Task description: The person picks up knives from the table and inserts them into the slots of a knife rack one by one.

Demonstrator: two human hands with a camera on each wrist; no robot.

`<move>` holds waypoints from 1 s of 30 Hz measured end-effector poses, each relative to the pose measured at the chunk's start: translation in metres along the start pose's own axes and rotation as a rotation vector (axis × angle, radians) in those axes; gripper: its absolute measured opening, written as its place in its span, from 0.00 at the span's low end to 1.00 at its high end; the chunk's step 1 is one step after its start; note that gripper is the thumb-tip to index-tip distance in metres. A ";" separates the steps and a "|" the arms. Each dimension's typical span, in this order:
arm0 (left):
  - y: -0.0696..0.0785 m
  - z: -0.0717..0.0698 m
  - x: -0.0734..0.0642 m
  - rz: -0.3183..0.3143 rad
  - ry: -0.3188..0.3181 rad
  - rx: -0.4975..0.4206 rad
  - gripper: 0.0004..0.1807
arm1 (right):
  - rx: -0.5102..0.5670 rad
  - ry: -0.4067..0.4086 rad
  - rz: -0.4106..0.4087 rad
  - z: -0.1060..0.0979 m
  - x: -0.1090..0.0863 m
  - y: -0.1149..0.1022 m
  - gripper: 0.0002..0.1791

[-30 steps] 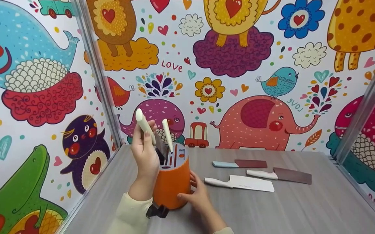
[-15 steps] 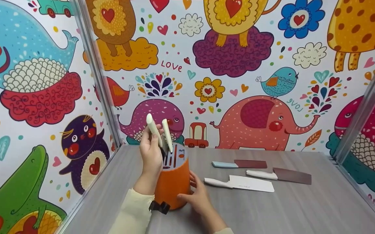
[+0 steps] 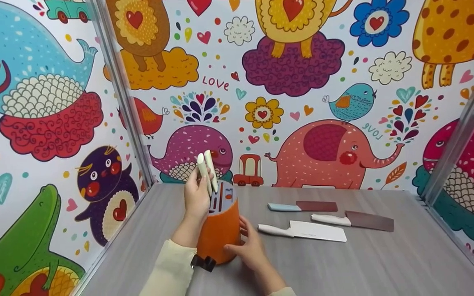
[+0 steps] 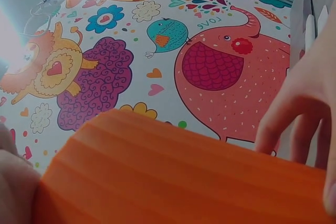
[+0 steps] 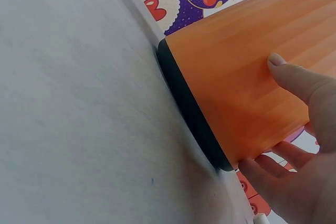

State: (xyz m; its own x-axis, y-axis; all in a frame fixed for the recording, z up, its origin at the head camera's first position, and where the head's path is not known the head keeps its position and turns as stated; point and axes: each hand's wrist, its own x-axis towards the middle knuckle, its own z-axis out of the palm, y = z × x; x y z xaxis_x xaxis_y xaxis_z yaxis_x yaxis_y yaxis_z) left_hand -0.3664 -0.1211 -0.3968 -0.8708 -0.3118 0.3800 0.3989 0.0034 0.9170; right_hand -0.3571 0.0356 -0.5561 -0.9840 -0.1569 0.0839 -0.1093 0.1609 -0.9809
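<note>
An orange knife block [image 3: 220,234] with a slotted grey top stands upright on the table. My left hand [image 3: 197,199] grips the cream handle of a knife [image 3: 202,170] over the block's left side; its blade is hidden behind the hand and in the block. Close beside it, a second knife [image 3: 212,174] with a cream handle stands in a slot. My right hand [image 3: 254,248] holds the block low on its right side. In the right wrist view, the thumb [image 5: 278,60] presses the orange wall and the other fingers lie along the opposite edge near the dark base [image 5: 191,111].
Right of the block lie a white-bladed cleaver [image 3: 319,231], a brown-bladed cleaver [image 3: 372,221] with a white handle, and a brown-bladed knife [image 3: 317,206] with a pale blue handle. Walls printed with cartoon animals [image 3: 319,160] enclose the grey table [image 3: 385,263].
My left hand has moved right and slightly down with its knife, bringing that handle next to the second one as the blade went out of sight. My right hand stays on the block.
</note>
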 end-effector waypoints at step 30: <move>-0.041 -0.007 -0.050 0.762 0.437 0.320 0.21 | 0.022 0.004 -0.064 0.001 0.000 0.003 0.56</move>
State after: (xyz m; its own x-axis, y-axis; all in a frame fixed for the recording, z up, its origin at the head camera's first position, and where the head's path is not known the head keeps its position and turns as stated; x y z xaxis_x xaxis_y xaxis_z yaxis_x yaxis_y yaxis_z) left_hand -0.3372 -0.1120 -0.4543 -0.1957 -0.4470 0.8729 0.6631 0.5955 0.4536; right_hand -0.3569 0.0353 -0.5590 -0.9756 -0.1627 0.1475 -0.1692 0.1287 -0.9771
